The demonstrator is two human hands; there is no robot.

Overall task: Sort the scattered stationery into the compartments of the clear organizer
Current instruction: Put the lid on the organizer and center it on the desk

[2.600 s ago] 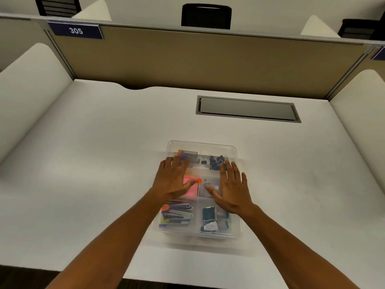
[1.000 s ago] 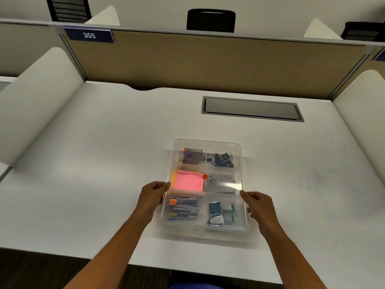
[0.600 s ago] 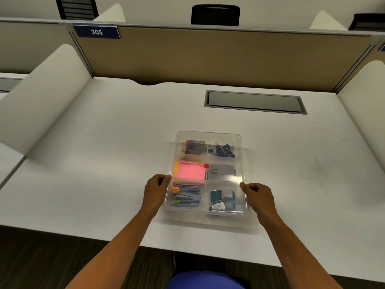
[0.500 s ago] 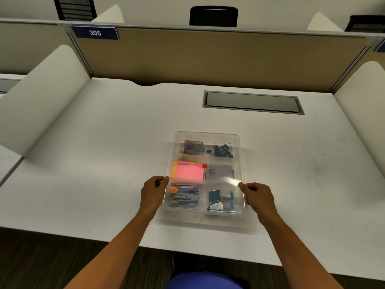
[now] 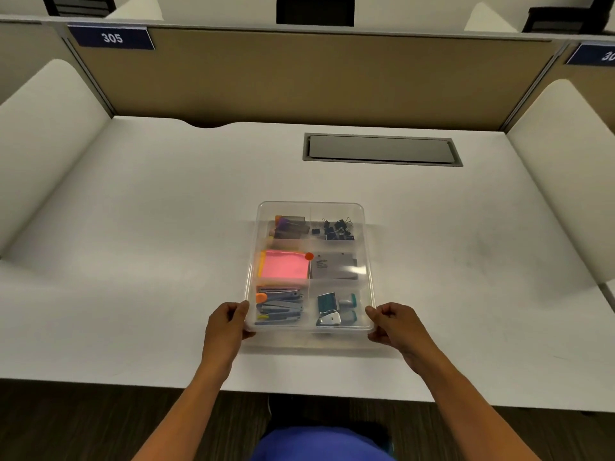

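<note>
Both hands grip organizer near-side edges, nr desk front.

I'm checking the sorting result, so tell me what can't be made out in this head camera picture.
- Print on the grey card: too small, under glare.
- Second blue desk number sign: cut off by the right edge.
- Left hand and right hand fingertips: hidden beneath the clear plastic organizer.

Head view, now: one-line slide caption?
Left hand and right hand grip the near corners of the filled clear organizer on the white desk.
</note>
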